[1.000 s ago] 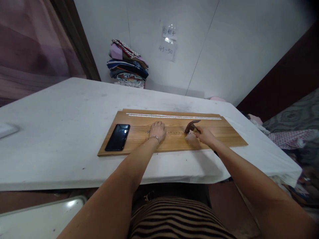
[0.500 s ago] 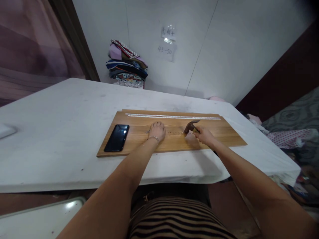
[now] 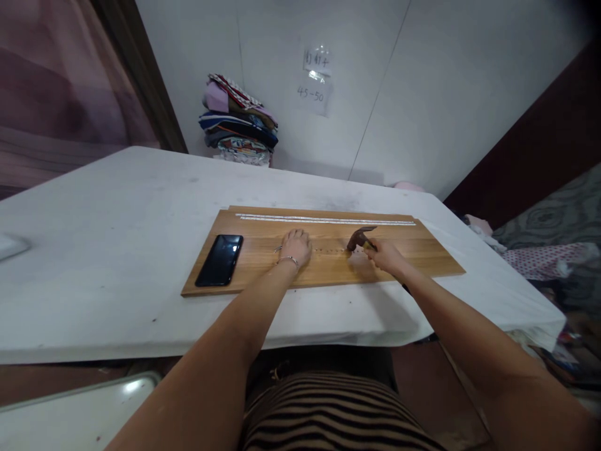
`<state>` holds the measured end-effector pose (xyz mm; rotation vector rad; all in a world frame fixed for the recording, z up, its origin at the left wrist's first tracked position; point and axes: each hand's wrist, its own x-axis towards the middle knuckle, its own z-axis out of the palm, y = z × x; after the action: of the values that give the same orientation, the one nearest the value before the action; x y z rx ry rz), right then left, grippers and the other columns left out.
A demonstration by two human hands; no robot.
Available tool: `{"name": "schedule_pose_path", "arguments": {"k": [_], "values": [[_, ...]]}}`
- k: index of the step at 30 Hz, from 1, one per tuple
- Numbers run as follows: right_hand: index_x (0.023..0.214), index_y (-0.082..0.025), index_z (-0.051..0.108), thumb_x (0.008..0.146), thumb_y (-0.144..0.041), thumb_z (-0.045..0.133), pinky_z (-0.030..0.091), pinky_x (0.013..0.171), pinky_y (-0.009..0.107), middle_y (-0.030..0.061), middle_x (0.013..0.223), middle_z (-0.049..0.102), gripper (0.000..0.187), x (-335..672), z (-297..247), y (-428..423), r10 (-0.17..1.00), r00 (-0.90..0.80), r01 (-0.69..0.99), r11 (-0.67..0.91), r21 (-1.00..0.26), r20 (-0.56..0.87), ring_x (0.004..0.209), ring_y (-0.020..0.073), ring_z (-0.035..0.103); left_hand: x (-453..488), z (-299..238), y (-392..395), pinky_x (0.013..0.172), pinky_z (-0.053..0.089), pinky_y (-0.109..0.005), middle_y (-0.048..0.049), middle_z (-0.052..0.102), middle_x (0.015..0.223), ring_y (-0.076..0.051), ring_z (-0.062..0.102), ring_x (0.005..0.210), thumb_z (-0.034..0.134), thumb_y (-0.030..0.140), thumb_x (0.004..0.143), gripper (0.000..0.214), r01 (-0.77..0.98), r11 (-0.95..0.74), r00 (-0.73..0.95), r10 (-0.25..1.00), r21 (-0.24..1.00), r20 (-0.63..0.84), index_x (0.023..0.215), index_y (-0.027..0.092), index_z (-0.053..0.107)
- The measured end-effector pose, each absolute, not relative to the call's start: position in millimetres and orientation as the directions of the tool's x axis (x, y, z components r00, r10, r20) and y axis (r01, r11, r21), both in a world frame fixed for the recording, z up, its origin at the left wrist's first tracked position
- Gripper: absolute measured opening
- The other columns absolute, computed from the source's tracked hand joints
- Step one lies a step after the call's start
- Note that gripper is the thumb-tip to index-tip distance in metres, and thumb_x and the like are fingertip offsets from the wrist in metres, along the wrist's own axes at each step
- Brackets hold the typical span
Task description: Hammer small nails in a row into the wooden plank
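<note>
My right hand (image 3: pixel 385 257) is closed around the handle of a claw hammer (image 3: pixel 359 239). The hammer's head is low over the wooden board (image 3: pixel 417 254), its face at or just above a row of small nails (image 3: pixel 331 251). Whether it touches a nail I cannot tell. My left hand (image 3: pixel 297 246), with a bracelet at the wrist, lies flat on the board at the left end of that row. Something thin and metallic shows beside its left edge, too small to make out. Two pale measuring strips (image 3: pixel 323 220) run along the board's far side.
A black phone (image 3: pixel 220 260) lies on the board's left end. White cloth covers the table (image 3: pixel 117 250). Folded clothes (image 3: pixel 239 119) are stacked at the back against the wall, below and left of paper signs (image 3: pixel 313 94). A white object (image 3: pixel 12 246) sits at the far left.
</note>
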<state>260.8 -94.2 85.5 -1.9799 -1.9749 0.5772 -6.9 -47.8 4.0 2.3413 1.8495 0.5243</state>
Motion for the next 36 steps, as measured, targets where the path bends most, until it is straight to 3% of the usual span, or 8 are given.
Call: {"name": "schedule_pose_path", "arguments": {"k": [22,36], "values": [[0.096,-0.015,0.067,0.091,-0.017,0.057,0.040,0.056,0.021,0.0019,0.069,0.064,0.012,262.9,83.1,-92.2,0.994,-0.023,0.882,-0.029,-0.471,-0.104,0.058,0.0122,0.055,-6.2,5.3,-48.8,0.110,0.040,-0.041,-0.0142,0.066,0.129,-0.028,0.053,0.127,0.041,0.026,0.102,0.032,0.936,-0.248,0.205,0.961,0.249,0.188,0.112,0.016,0.070],[0.095,-0.015,0.067,0.091,-0.018,0.056,0.040,0.056,0.023,0.0029,0.072,0.065,0.012,261.3,85.3,-92.5,0.992,-0.003,0.886,-0.057,-0.459,-0.129,0.057,0.0119,0.054,-5.5,2.5,-47.2,0.109,0.040,-0.043,-0.0147,0.066,0.128,-0.029,0.053,0.126,0.043,0.024,0.101,0.030,0.926,-0.253,0.198,0.958,0.281,0.209,0.111,0.017,0.070]]}}
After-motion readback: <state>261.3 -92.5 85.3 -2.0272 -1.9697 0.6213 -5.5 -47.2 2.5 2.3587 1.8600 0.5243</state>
